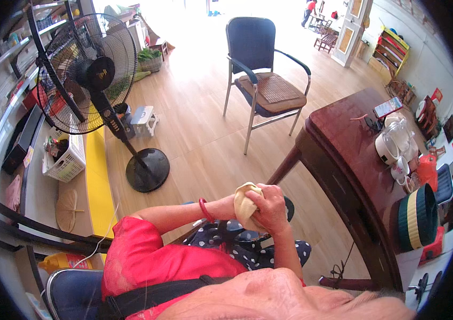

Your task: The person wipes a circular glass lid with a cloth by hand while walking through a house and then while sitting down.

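In front of my lap is a crumpled pale yellow cloth [246, 206], bunched between my two hands. My right hand [273, 209] grips it from the right, fingers and thumb curled over its side. From the left, my left hand [227, 207] reaches up against the cloth, a red bangle [205, 210] round its wrist. The cloth covers the left fingers, so their pose cannot be made out. Below the hands lies dark fabric with white dots [290, 255] over my legs.
A black standing fan [149, 168] stands to the left, near a small white stool [145, 121]. Ahead is a metal-framed chair [252, 42]. The dark wooden table [338, 125] at my right carries a phone [388, 108], a glass kettle [394, 140] and a green-and-cream basket [417, 217].
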`<action>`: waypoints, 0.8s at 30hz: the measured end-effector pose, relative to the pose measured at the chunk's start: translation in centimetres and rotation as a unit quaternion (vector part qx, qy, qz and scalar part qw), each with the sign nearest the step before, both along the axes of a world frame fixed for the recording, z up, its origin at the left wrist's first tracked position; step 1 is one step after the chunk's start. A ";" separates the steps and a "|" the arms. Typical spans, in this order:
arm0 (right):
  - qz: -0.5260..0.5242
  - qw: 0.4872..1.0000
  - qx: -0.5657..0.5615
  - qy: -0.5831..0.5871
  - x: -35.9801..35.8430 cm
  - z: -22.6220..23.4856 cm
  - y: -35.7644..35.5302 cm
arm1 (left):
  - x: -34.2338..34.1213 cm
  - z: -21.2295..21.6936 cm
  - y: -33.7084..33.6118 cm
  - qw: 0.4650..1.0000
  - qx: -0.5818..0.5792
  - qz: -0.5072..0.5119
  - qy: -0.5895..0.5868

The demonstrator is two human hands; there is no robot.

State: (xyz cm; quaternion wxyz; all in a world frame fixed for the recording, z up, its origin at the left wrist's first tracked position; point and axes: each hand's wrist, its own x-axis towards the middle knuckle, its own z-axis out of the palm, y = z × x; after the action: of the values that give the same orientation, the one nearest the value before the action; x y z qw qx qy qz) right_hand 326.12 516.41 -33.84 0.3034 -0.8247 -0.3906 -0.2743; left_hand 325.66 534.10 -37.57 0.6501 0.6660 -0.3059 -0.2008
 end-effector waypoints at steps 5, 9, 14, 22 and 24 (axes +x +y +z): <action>-0.125 0.908 0.323 0.237 0.6 -5.7 -4.2 | -0.3 0.3 0.5 0.987 0.091 -0.022 0.132; -0.259 0.914 0.191 0.246 -0.6 -12.8 -9.8 | -0.2 -0.7 0.6 0.987 0.059 -0.041 0.145; -0.161 0.929 0.278 0.182 -1.3 -7.4 -7.8 | -0.1 0.4 -0.2 0.986 0.100 -0.059 0.117; -0.033 0.996 0.066 0.058 0.4 -0.4 -2.0 | -0.6 0.6 0.6 0.994 0.108 0.009 0.026; -0.034 0.991 0.110 0.067 0.6 -1.0 -2.8 | -0.4 2.0 0.7 0.985 0.161 -0.033 0.059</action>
State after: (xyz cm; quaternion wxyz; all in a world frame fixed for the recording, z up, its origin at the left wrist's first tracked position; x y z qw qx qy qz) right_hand 326.68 513.59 -34.80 0.4084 -0.8154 -0.3086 -0.2704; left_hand 325.23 534.75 -35.60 0.5444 0.7382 -0.2530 -0.3077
